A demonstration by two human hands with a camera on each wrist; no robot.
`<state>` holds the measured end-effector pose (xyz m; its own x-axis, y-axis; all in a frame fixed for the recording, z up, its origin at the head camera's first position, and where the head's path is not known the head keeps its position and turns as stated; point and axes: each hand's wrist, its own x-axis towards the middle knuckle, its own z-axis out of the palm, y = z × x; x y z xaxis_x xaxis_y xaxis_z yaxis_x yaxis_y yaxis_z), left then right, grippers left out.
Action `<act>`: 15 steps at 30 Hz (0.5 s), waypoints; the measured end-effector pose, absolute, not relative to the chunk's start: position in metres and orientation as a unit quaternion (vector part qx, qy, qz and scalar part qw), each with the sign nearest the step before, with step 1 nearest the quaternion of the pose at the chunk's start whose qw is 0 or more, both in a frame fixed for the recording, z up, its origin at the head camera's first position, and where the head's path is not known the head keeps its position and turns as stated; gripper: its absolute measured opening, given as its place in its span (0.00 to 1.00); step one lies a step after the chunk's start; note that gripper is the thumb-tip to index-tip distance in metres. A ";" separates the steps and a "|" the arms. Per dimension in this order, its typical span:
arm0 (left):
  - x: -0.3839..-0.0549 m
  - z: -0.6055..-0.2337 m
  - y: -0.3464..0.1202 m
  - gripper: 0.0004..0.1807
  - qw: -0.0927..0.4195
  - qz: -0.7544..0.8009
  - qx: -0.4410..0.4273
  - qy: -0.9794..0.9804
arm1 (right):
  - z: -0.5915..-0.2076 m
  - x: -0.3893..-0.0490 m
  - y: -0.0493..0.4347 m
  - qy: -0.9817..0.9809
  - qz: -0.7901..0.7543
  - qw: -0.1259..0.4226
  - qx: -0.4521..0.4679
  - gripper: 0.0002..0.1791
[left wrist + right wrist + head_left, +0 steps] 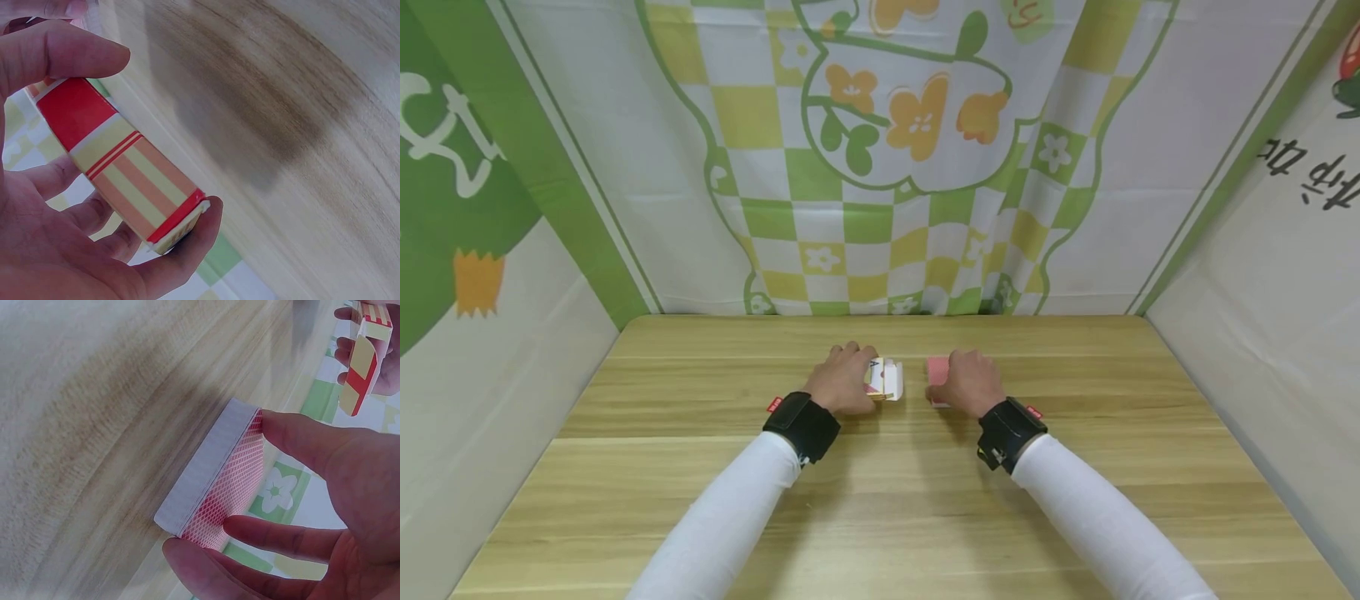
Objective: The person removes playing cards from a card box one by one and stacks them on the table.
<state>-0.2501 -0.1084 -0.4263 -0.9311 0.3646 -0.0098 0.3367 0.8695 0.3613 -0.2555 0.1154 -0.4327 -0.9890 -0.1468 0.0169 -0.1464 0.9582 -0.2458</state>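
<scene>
Right hand (pixel 976 383) grips card deck (pixel 937 368) at its 9 o'clock, thumb and fingertips on edges. Left hand (pixel 842 382) grips card box (pixel 878 379) at its 3 o'clock, flap toward deck, gap between; long axes unclear. Deck red-backed, squared; box striped. Table (pixel 880 517) beneath.

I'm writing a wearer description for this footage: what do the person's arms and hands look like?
The left hand and right hand are ungloved. Plain white sleeves cover the forearms, ending at broad black wristbands, each with a small red tag whose pale marking is too small to read.
</scene>
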 end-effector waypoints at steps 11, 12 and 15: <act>-0.250 -0.426 -0.110 0.37 0.035 0.177 0.185 0.966 | -0.431 -0.257 0.119 0.987 -0.143 0.005 -0.072 0.26; -0.249 -0.426 -0.110 0.36 0.035 0.178 0.185 0.966 | -0.431 -0.257 0.120 0.987 -0.144 0.005 -0.071 0.26; -0.248 -0.425 -0.109 0.36 0.036 0.178 0.186 0.965 | -0.430 -0.259 0.120 0.985 -0.158 0.002 -0.070 0.26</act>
<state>-0.2477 -0.1094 -0.4249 -0.9278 0.3730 -0.0035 0.3472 0.8669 0.3577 -0.2586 0.1204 -0.4302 -0.9901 -0.1394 0.0179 -0.1380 0.9400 -0.3122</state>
